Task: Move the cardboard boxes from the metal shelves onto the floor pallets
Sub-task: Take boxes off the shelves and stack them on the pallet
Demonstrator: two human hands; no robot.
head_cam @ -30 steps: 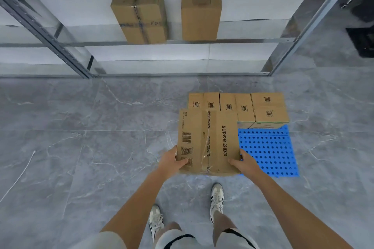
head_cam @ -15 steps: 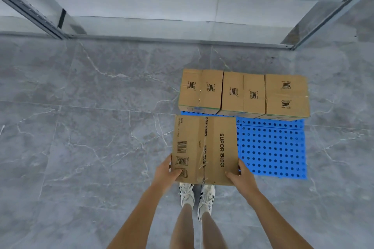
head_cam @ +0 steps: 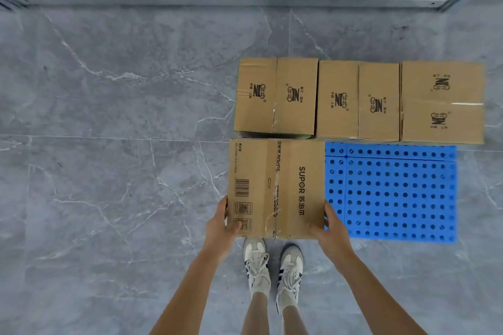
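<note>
blue pallet (head_cam: 394, 193) lying flat on grey floor (head_cam: 109, 171), far edge taken by a row of three boxes (head_cam: 359, 100) set side by side. nearest to the pallet's left end, held box (head_cam: 276, 187), long axis running from the body toward the row, far end just beside or touching the leftmost of the three; cannot tell which. covering the pallet's left part, right part bare. cannot tell whether resting on the pallet yet or just above it: underside hidden. left hand (head_cam: 219, 226) clamped on the near left corner, right hand (head_cam: 330, 228) clamped on the near right corner, both pressed flat against the sides, right one nearer the bare pallet. probably the set-down step. beyond the row, only the bottom rail of the shelf (head_cam: 231, 2) in view, upper levels cut off. near the pallet's front left, two shoes (head_cam: 272, 266).
</note>
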